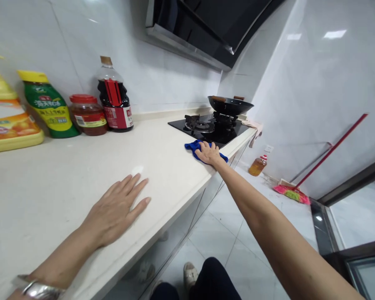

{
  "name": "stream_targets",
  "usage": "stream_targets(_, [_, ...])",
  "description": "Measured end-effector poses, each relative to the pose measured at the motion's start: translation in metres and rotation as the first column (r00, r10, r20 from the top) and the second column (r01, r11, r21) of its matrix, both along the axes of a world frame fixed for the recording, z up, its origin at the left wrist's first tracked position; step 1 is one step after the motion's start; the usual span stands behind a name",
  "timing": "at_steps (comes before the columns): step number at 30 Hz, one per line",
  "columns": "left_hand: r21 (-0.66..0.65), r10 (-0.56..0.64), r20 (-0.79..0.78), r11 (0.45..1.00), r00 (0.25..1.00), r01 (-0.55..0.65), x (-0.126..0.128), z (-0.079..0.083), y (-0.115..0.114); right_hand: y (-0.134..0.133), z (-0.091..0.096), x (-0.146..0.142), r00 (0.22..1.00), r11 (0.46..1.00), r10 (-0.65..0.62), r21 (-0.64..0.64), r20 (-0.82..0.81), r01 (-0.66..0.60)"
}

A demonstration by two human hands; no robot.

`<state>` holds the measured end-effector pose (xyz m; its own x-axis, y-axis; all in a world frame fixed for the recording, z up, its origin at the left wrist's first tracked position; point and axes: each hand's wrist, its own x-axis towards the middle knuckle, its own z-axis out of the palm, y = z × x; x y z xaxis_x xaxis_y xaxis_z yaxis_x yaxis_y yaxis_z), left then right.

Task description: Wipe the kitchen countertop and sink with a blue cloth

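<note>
My right hand (208,153) reaches far out along the counter and presses down on a blue cloth (192,146) bunched at the near edge of the black gas hob (225,131). Its fingers curl over the cloth. My left hand (118,210) lies flat on the pale countertop (65,175) with the fingers stretched out, holding nothing. A silver bracelet (37,288) sits on my left wrist.
Against the tiled wall stand a yellow bottle (6,121), a green bottle (50,106), a red-lidded jar (88,114) and a dark sauce bottle (114,98). A black wok (229,105) sits on the hob's far burner. On the floor are an oil bottle (258,165) and a red-handled broom (315,166).
</note>
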<state>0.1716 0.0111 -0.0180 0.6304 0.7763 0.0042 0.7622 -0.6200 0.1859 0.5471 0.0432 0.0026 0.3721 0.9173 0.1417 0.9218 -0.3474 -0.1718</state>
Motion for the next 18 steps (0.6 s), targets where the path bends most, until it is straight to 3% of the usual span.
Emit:
stream_targets(3, [0.011,-0.02,0.042,1.0,0.999,0.019,0.0,0.0,0.001,0.008,0.003,-0.059,0.99,0.99,0.14,0.002,-0.004,-0.14])
stream_targets(6, [0.033,0.019,0.128,0.999,0.992,-0.024,0.0,-0.003,0.004,0.01,0.004,-0.125,0.931,0.931,0.365,0.031,-0.005,-0.365])
stream_targets(9, [0.045,0.043,0.268,0.997,0.963,-0.057,0.001,-0.005,0.008,0.004,0.003,-0.171,0.881,0.88,0.474,0.054,-0.008,-0.473])
stream_targets(14, [0.018,0.084,0.489,0.994,0.868,-0.107,0.004,0.003,0.01,-0.025,0.002,-0.198,0.813,0.812,0.582,0.052,-0.005,-0.581])
stream_targets(18, [0.012,0.107,0.555,0.991,0.825,-0.136,-0.003,0.007,0.019,-0.059,0.003,-0.203,0.755,0.754,0.656,0.06,-0.009,-0.655])
